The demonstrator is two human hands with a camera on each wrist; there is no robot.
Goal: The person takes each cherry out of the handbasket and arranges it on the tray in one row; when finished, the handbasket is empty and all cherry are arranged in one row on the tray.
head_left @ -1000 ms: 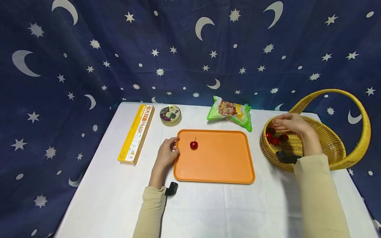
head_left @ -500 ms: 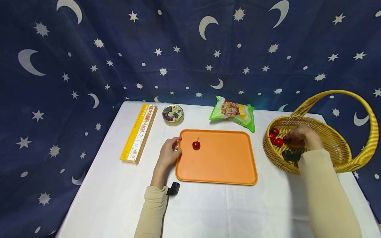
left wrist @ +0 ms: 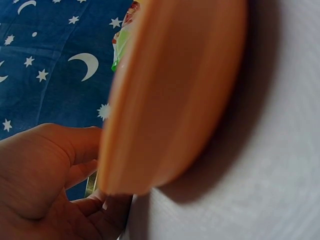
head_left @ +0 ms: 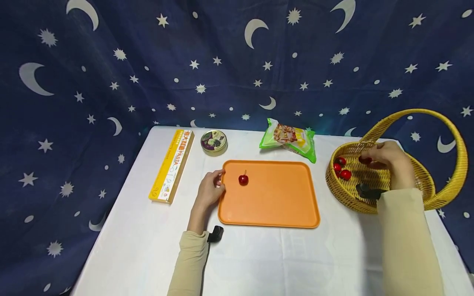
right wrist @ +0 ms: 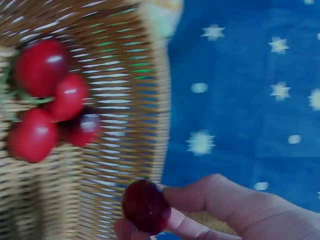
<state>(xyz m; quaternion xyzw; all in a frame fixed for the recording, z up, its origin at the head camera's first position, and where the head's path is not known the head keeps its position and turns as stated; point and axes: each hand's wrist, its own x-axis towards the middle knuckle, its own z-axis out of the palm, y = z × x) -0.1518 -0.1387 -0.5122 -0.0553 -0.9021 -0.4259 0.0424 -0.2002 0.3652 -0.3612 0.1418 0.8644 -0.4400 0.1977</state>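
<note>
My right hand (head_left: pixel 394 160) pinches a dark red cherry (right wrist: pixel 146 207) between thumb and fingertips, over the inside of the yellow wicker basket (head_left: pixel 342 196). Several bright red cherries (right wrist: pixel 33 135) with green stems lie together at the basket's left side, apart from the held one. At the left, my left hand (head_left: pixel 209 190) holds the left edge of the orange tray (head_left: pixel 274 201), its fingers and thumb at the rim. On the tray, near that hand, rests a single cherry (head_left: pixel 243 179) with its stem pointing up.
A yellow and white pasta box (head_left: pixel 171 166) lies left of the tray. Behind the tray are a round tin (head_left: pixel 214 142) and a green-edged food bag (head_left: pixel 289 139). The basket's tall handle (head_left: pixel 457 164) arches over its right side. A starry blue cloth hangs behind.
My right hand has reached down into the basket, taken hold of a cherry and lifted it, shifting slightly right. My left hand stays at the tray's edge.
</note>
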